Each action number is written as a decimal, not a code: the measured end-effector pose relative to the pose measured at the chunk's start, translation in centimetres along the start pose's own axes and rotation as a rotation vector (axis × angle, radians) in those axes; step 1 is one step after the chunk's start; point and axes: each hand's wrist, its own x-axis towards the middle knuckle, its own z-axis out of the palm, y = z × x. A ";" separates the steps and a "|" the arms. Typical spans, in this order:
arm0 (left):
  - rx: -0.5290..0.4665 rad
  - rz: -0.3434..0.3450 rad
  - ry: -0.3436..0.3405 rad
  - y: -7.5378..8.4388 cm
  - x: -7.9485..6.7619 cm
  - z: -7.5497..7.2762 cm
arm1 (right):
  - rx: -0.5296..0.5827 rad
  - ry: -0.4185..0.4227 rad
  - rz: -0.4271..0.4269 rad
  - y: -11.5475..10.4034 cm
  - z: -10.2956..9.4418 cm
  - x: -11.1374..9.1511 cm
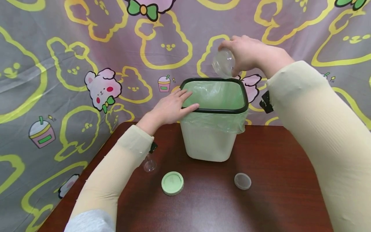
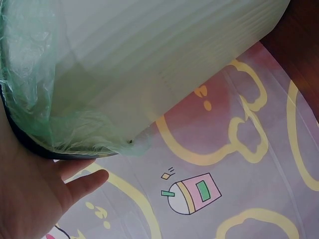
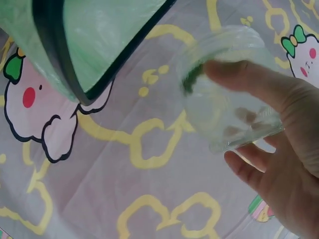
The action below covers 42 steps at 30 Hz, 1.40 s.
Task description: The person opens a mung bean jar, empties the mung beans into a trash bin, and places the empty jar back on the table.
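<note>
A clear jar (image 1: 223,63) is held in my right hand (image 1: 246,53), tilted above the back right part of a white trash bin (image 1: 210,141). The right wrist view shows my thumb and fingers round the jar (image 3: 224,104), with a dark green patch at its side; I cannot tell whether that is contents or a reflection. A thin green bag (image 1: 214,120) lines the bin and folds over its outside under a black rim (image 1: 215,111). My left hand (image 1: 174,108) rests on the rim's left side, fingers extended. In the left wrist view, fingers (image 2: 87,184) stick out past the rim.
On the dark brown table (image 1: 208,206) lie a pale green round lid (image 1: 172,183) and a translucent round lid (image 1: 242,181). Another small clear container (image 1: 149,165) stands beside my left sleeve, partly hidden. A patterned curtain (image 1: 116,29) hangs behind and to the left.
</note>
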 end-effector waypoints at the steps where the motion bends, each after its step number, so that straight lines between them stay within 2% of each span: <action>1: -0.001 -0.001 0.001 0.0 0.0 0.0 | -0.003 -0.008 0.000 -0.1 0.0 0.0; 6: -0.003 -0.005 -0.004 0.0 0.1 0.1 | 0.000 -0.088 -0.004 -0.2 0.1 0.2; 18: -0.007 0.002 0.007 -0.2 0.0 0.0 | -0.003 -0.097 -0.019 -0.1 0.6 0.5; 24: -0.002 0.001 0.001 -0.2 -0.1 0.0 | -0.019 -0.008 0.005 -0.2 0.4 0.3; 29: 0.002 0.001 0.002 -0.2 0.0 0.1 | -0.036 -0.060 0.002 -0.3 0.4 0.4; 38: -0.001 0.001 0.000 -0.1 0.0 0.0 | -0.054 -0.085 -0.004 -0.2 0.6 0.4; 42: -0.001 0.006 0.000 -0.1 0.1 0.0 | -0.066 -0.025 -0.033 -0.4 0.4 0.3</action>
